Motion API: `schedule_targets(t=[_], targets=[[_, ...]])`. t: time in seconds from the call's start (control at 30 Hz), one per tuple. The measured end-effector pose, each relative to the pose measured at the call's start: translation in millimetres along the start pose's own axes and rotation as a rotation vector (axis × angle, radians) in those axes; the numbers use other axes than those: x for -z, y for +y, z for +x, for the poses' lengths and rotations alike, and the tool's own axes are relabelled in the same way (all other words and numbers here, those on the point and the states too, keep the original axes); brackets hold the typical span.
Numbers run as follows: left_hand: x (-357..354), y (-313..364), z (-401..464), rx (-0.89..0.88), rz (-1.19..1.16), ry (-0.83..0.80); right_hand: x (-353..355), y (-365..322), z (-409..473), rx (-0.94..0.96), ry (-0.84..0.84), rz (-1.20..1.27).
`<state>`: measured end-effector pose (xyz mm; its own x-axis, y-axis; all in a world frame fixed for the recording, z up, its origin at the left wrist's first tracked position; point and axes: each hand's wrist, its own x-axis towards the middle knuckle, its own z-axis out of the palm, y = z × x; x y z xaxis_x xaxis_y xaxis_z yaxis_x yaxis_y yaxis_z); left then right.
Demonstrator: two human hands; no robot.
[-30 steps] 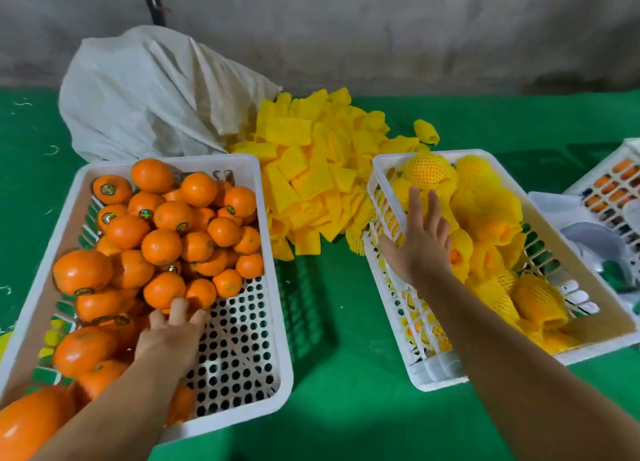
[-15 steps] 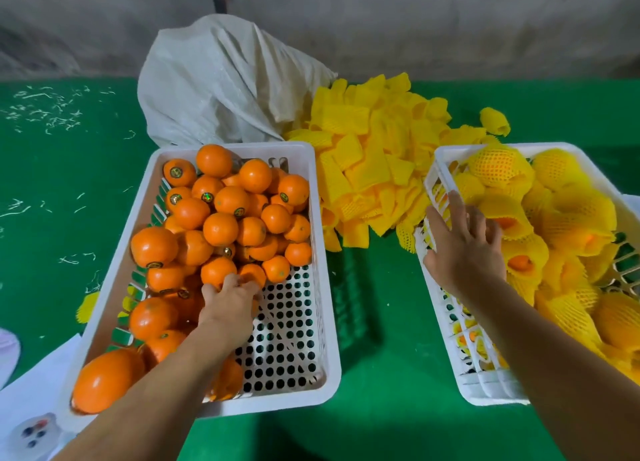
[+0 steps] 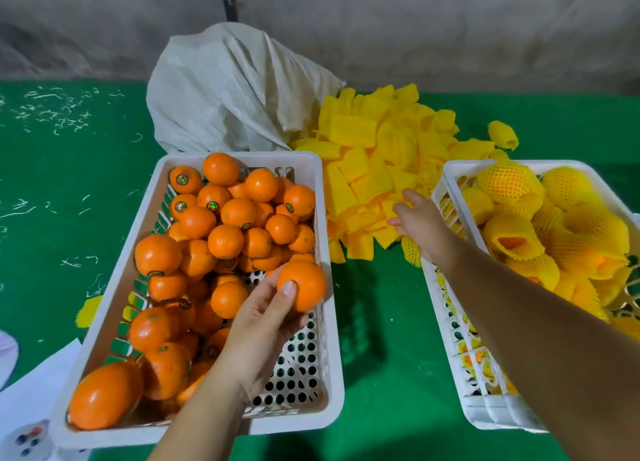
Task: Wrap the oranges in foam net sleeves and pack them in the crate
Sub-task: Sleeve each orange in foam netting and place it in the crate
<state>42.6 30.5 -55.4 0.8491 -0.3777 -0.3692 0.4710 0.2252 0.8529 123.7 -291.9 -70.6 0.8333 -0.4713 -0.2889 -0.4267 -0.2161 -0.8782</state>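
Orange (image 3: 302, 285) in left grip (image 3: 266, 325) (seemingly fingertips).

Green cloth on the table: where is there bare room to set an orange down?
The widest bare stretch of green cloth lies left of the orange crate, with only white scraps on it. A narrower bare strip runs between that crate and the packing crate. Behind it is crowded: the foam sleeves pile there, where the right hand reaches.

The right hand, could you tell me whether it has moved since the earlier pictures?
Yes. The right hand has left the rim of the packed crate and gone leftward to the foam sleeve pile, fingers open.
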Motion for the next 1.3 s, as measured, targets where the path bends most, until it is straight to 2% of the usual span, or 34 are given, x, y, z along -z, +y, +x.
schedule_targets(t=[0.1,0.23,0.27,0.43,0.53,0.6,0.7,0.8,0.87,0.93,1.03,1.1,1.2,1.3], targets=[[4,-4,-1,-0.036,0.038,0.050,-3,12,-8,0.033,0.071,0.043],[5,-8,-2,-0.052,0.084,0.082,0,-1,2,-0.130,-0.021,0.402],[5,-8,-2,-0.071,0.123,0.092,-1,-6,5,-0.143,-0.029,0.430],[8,-10,-2,-0.148,0.264,0.155,-15,-16,-15,-0.013,0.046,0.340],[8,-10,-2,-0.154,0.265,0.137,-25,-20,-52,0.211,0.219,0.127],[7,-7,-2,-0.147,0.210,0.117,-38,-23,-85,0.281,0.289,0.127],[6,-9,2,-0.119,0.110,0.075,-58,-21,-135,0.356,0.278,0.085],[2,-11,9,-0.067,0.000,0.087,-78,-9,-169,0.441,0.195,-0.013],[1,-10,12,-0.034,-0.038,0.085,-91,0,-175,0.429,0.091,-0.156],[0,-11,11,-0.027,0.001,0.094,-100,3,-169,0.329,0.002,-0.267],[2,-10,12,-0.016,0.049,0.158,-102,1,-152,0.345,0.067,-0.384],[3,-9,12,0.010,0.086,0.194,-101,1,-144,0.348,0.059,-0.361],[3,-10,8,0.005,0.155,0.195,-102,9,-139,0.301,-0.049,-0.221],[3,-10,2,-0.053,0.250,0.138,-99,27,-137,0.224,-0.001,-0.089]])
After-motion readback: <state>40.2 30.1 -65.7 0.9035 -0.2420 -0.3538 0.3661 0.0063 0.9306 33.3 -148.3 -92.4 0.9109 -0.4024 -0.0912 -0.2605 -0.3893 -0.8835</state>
